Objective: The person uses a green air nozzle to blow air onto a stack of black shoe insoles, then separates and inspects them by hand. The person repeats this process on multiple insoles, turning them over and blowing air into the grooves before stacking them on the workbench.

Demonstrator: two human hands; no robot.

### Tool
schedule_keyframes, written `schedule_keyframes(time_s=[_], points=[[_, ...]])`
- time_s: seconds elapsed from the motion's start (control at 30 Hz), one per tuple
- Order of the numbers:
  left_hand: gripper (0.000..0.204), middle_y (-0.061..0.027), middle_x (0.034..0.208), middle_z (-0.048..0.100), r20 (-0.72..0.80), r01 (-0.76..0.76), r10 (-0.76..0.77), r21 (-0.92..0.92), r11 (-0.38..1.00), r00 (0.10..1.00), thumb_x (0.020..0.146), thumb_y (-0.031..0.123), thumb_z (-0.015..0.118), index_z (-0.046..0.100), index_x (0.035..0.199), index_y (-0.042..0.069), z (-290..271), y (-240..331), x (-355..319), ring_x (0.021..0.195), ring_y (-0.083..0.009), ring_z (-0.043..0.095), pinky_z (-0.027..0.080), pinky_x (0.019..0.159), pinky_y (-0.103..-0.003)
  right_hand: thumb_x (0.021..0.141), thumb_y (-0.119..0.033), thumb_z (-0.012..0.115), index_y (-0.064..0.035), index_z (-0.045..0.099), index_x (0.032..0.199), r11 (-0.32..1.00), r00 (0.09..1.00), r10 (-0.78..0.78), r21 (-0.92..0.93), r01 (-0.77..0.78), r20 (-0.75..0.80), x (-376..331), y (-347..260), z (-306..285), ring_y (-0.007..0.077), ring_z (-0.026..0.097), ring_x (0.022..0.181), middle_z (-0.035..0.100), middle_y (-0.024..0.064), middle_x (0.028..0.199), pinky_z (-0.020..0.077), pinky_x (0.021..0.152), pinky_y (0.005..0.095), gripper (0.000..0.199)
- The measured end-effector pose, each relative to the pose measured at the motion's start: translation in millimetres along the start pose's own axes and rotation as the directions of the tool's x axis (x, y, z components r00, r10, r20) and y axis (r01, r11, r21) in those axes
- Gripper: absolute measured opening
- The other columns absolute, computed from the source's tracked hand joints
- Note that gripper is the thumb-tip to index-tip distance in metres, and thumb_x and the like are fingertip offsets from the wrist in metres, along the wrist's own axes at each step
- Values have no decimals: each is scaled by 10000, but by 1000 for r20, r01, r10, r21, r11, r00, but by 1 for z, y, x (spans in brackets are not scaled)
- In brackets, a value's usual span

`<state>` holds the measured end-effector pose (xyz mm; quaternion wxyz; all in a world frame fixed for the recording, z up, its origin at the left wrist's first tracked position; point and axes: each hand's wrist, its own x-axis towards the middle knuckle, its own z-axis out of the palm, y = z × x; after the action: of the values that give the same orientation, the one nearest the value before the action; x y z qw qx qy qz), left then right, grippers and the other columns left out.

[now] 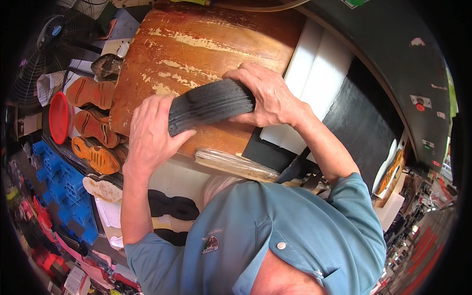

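While hands (151,132) (269,96) grip black layers (211,106), soles (91,92) lie left; a fan (56,31) beyond.

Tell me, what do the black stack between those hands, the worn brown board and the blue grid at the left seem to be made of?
Black stack: perhaps rubber or foam, mostly matt; its thin layers curve together.
Brown board: probably wood; its slightly glossy coat has worn to paler patches.
Blue grid: likely moulded plastic, fairly smooth; evenly coloured open latticework.
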<state>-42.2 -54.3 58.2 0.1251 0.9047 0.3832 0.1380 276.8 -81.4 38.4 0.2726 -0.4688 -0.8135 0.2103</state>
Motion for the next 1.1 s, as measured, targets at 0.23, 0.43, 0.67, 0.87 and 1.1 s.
schedule_keyframes(time_s=[0.23, 0.43, 0.67, 0.87, 1.1], points=[[738, -195, 1265, 724, 213, 208, -184, -97, 973, 960, 779, 243, 944, 663, 1413, -7, -24, 13, 31, 1162, -414, 700, 554, 1035, -474, 707, -355, 1001, -26, 612, 1451, 975, 983, 147, 150, -163, 112, 16, 6, -19, 412, 691, 1216, 723, 198, 1271, 557, 1054, 488, 901], [705, -193, 1234, 767, 364, 366, -242, -325, 872, 899, 801, 253, 917, 689, 1383, -74, -58, 25, 17, 1133, -285, 755, 563, 1031, -401, 688, -384, 987, 45, 646, 1420, 967, 976, 95, 213, -136, 194, 33, -9, -50, 388, 741, 1152, 757, 245, 1241, 589, 1017, 442, 914], [723, -230, 1184, 795, 544, 425, -139, -445, 788, 827, 796, 270, 932, 693, 1369, -100, -59, 22, 14, 1099, -283, 783, 583, 1009, -401, 699, -450, 987, 97, 624, 1446, 864, 803, 299, 211, -457, 516, 22, -36, -60, 363, 740, 1206, 752, 269, 1284, 580, 1064, 424, 995], [634, -216, 1110, 800, 580, 133, 42, -256, 958, 813, 767, 250, 939, 746, 1287, -60, -119, 39, 82, 1033, -263, 782, 597, 954, -389, 713, -453, 999, 109, 643, 1365, 696, 840, 460, 470, -543, 288, -30, -69, -60, 308, 749, 1139, 768, 242, 1217, 585, 1029, 399, 932], [704, -185, 1456, 677, -306, -358, 461, 338, 871, 833, 834, 148, 911, 645, 1468, -2, -124, 83, 71, 1317, -341, 658, 508, 1150, -427, 928, -425, 875, 65, 493, 1542, -112, 683, 689, 967, -231, 243, -100, -132, -1, 237, 639, 1334, 647, 166, 1452, 516, 1151, 418, 874]])
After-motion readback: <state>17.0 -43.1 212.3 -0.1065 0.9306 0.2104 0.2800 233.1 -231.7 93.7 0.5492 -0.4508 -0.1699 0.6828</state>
